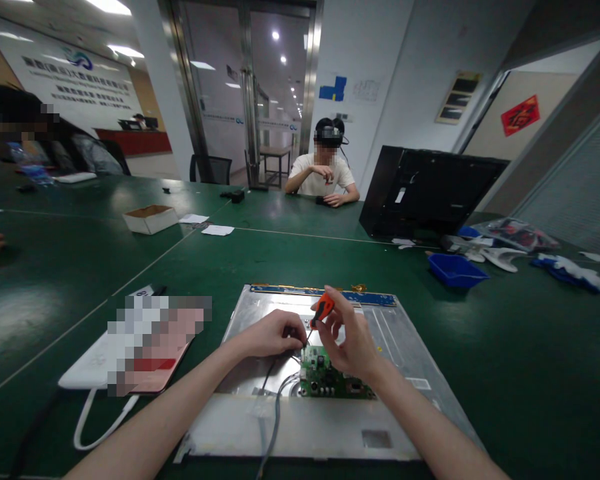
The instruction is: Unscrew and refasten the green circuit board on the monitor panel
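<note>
My right hand (353, 340) grips an orange and black screwdriver (323, 309), its thin shaft slanting down toward the upper left corner of a green circuit board (325, 373). Beside that corner my left hand (280, 332) has its fingers pinched together, close to the screwdriver's tip. Whatever lies between those fingertips is hidden. The board sits on the metal back of a flat display panel (405, 353), which lies on the table. Grey cables (277, 420) run from the board's left side over the panel's near edge. A blue strip (375, 298) lines the panel's far edge.
Left of the panel lie a white power bank (87, 363) and a pink phone (180, 347), joined by a white cable. Farther off stand an open cardboard box (150, 220), a blue tray (457, 270) and a black monitor (430, 193). Gloves (573, 272) lie right. People sit across and left.
</note>
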{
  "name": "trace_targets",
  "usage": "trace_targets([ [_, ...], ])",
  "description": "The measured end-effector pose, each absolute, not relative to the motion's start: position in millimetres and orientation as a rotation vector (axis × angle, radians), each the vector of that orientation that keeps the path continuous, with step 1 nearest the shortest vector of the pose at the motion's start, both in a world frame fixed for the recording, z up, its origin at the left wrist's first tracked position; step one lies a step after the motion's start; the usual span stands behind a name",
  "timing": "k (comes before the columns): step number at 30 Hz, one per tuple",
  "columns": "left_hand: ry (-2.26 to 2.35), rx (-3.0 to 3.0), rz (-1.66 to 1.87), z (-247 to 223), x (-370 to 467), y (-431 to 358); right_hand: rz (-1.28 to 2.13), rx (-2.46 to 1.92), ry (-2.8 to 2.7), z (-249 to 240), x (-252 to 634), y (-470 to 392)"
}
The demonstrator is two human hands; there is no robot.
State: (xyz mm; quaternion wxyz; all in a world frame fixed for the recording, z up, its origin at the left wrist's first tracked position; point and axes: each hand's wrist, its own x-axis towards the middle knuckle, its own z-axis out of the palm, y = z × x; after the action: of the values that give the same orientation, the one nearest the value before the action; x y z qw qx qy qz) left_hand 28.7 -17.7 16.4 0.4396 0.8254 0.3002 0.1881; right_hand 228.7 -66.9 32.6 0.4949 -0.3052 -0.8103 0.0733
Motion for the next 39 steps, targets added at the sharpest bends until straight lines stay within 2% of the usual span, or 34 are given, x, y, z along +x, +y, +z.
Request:
trace_targets([
  [9, 0.747, 2.046, 0.467, 14.9, 27.9, -17.5, 0.055, -0.786, -1.916, 32.4, 227.8, -64.8],
  [39, 0.765, 2.058, 0.451, 17.9, 29.0, -18.5, 0.114, -0.774, -1.898, 33.2, 227.3, -65.2],
])
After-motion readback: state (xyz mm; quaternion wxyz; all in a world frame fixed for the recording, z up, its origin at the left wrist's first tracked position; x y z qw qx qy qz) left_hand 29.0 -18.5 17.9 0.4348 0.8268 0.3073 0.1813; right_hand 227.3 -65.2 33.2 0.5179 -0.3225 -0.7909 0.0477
